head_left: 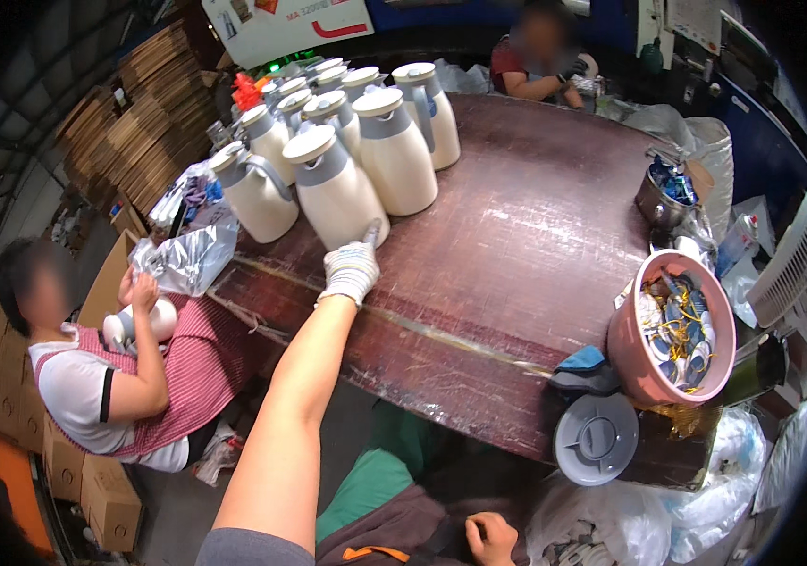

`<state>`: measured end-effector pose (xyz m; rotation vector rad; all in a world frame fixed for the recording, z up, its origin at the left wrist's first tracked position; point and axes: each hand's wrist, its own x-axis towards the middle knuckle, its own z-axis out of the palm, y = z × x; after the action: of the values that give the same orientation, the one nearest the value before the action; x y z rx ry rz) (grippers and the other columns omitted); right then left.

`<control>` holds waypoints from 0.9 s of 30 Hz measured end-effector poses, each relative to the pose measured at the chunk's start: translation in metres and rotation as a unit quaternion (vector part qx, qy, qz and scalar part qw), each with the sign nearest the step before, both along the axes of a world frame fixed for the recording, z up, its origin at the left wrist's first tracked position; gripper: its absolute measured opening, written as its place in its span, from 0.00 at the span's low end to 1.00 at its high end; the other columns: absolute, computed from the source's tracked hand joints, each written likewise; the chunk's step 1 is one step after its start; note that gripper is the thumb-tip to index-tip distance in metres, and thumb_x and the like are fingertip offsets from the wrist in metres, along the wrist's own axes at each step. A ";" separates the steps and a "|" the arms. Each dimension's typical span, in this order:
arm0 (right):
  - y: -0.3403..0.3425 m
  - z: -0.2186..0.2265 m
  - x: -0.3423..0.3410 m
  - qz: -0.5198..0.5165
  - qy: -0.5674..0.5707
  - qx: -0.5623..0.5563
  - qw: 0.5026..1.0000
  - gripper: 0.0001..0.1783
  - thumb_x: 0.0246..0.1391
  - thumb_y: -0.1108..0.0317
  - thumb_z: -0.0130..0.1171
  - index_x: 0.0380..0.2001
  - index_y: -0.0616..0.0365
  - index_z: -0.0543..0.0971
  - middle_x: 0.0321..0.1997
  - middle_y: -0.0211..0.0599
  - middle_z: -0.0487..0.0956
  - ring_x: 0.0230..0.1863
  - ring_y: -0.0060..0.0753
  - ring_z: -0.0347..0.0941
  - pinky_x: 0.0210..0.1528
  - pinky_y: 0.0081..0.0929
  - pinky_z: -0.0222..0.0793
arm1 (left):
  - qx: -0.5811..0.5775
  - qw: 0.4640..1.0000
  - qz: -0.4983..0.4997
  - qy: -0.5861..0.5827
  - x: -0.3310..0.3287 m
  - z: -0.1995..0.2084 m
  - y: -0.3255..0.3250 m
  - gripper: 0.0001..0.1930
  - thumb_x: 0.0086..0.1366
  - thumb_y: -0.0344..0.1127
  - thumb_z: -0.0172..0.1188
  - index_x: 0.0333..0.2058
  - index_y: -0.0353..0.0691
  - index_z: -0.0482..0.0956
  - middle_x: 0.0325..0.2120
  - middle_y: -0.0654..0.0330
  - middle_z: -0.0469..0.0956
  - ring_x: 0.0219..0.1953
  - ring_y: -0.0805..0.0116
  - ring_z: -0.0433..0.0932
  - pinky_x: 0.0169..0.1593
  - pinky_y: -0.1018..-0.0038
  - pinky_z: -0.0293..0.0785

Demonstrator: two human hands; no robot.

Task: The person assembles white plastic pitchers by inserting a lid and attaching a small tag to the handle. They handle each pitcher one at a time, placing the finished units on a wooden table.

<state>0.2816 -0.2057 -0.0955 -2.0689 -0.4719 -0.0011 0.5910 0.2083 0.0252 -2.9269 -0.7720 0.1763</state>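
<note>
My left hand (pixel 352 272), in a white striped knit glove with a grey fingertip showing, grips the lower end of a cream vacuum jug (pixel 333 193) with a grey collar and pale lid. This jug stands at the near side of a cluster of similar jugs at the table's left. Right beside it are another cream jug (pixel 394 165) and one with a grey handle (pixel 260 203). Down by my lap, my right hand (pixel 491 540) is bare, its fingers loosely curled; I see nothing in it.
A dark red table (pixel 517 226) fills the middle. At its right are a pink bucket (pixel 625 330) of tagged grey parts, a metal pot (pixel 654 203) and a grey round lid (pixel 596 440). On the left, a seated person (pixel 92 387) holds a jug and plastic bag; another person (pixel 536 66) works across the table.
</note>
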 end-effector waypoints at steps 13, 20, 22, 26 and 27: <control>-0.005 -0.009 -0.002 -0.016 -0.013 -0.015 1.000 0.06 0.51 0.66 0.63 0.33 0.52 0.81 0.33 0.38 0.82 0.32 0.41 0.80 0.33 0.31 0.75 | 0.007 0.956 -0.078 -0.283 -0.076 -0.091 0.003 0.21 0.65 0.44 0.51 0.54 0.42 0.73 0.57 0.48 0.70 0.61 0.49 0.64 0.65 0.56 0.58; -0.002 -0.014 -0.010 -0.034 -0.026 -0.003 0.999 0.10 0.52 0.65 0.63 0.39 0.51 0.81 0.35 0.39 0.82 0.32 0.42 0.80 0.34 0.34 0.75 | -0.071 0.954 -0.112 -0.268 -0.124 -0.072 -0.081 0.25 0.62 0.47 0.54 0.55 0.44 0.72 0.59 0.50 0.68 0.63 0.51 0.63 0.68 0.55 0.52; -0.001 -0.014 -0.013 -0.031 -0.035 -0.005 0.999 0.12 0.52 0.66 0.63 0.41 0.50 0.81 0.36 0.39 0.82 0.32 0.43 0.80 0.34 0.34 0.75 | -0.062 0.949 -0.112 -0.287 -0.125 -0.069 -0.082 0.24 0.62 0.47 0.54 0.54 0.43 0.73 0.57 0.49 0.70 0.62 0.51 0.65 0.66 0.56 0.55; -0.004 -0.016 -0.015 -0.024 -0.040 -0.024 0.999 0.12 0.52 0.65 0.62 0.41 0.49 0.80 0.37 0.39 0.82 0.32 0.44 0.79 0.34 0.35 0.74 | -0.184 0.911 -0.092 -0.356 -0.132 -0.067 -0.080 0.18 0.62 0.41 0.55 0.49 0.40 0.77 0.45 0.49 0.78 0.51 0.53 0.76 0.55 0.60 0.69; -0.005 -0.017 -0.016 -0.024 -0.042 -0.026 0.999 0.12 0.53 0.64 0.62 0.42 0.49 0.80 0.37 0.39 0.82 0.33 0.44 0.79 0.34 0.35 0.74 | -0.257 0.889 -0.073 -0.372 -0.135 -0.069 -0.077 0.16 0.63 0.40 0.55 0.47 0.39 0.78 0.42 0.49 0.80 0.47 0.54 0.79 0.52 0.62 0.72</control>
<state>0.2654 -0.2107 -0.1123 -2.1365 -0.4777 -0.1056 0.4561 0.1316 -0.0437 -3.5491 -0.6275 -0.9576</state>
